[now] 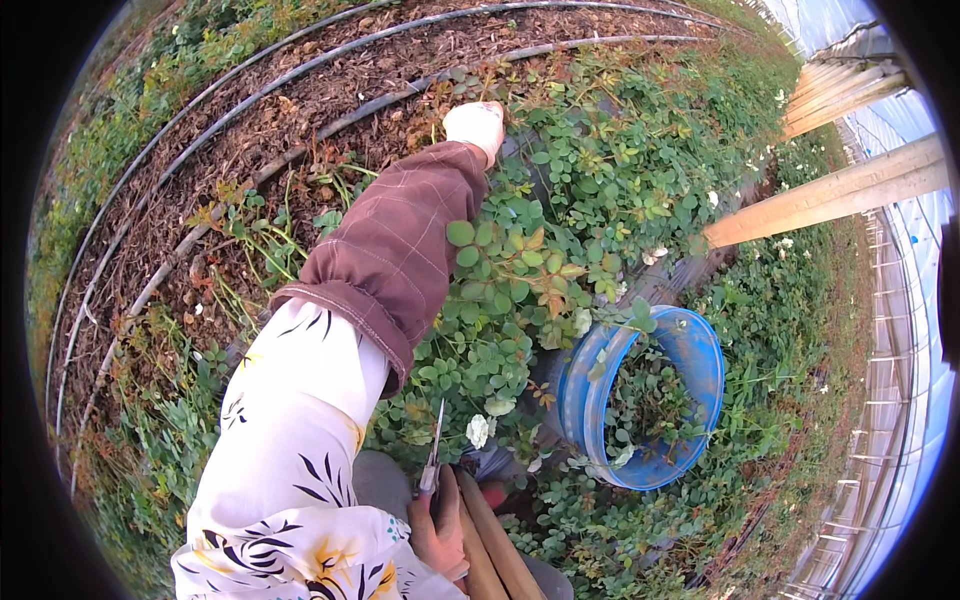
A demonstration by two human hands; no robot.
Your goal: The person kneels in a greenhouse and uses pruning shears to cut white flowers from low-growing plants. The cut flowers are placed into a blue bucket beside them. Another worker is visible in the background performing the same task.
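My left hand (477, 130), in a pale glove, reaches far forward into the rose foliage at the edge of the bed. Its fingers are curled against the stems, and whatever lies inside them is hidden. A brown sleeve guard (397, 232) covers that forearm over a white printed sleeve (300, 390). Low in the picture, close to my body, my right hand (441, 525) is closed around pruning snips (433, 469) with their narrow blades pointing forward. Beside this hand run two wooden bars (495, 544). Leafy rose bushes (592, 150) with white blooms (480, 430) fill the ground between my hands.
A blue plastic barrel (641, 397) lies tipped to the right, with cut leafy stems (649, 401) inside. Wooden posts (825, 191) slant in from the right. Dark irrigation pipes (367, 109) cross the mulched soil (330, 97) on the left. Plastic sheeting (919, 292) borders the far right.
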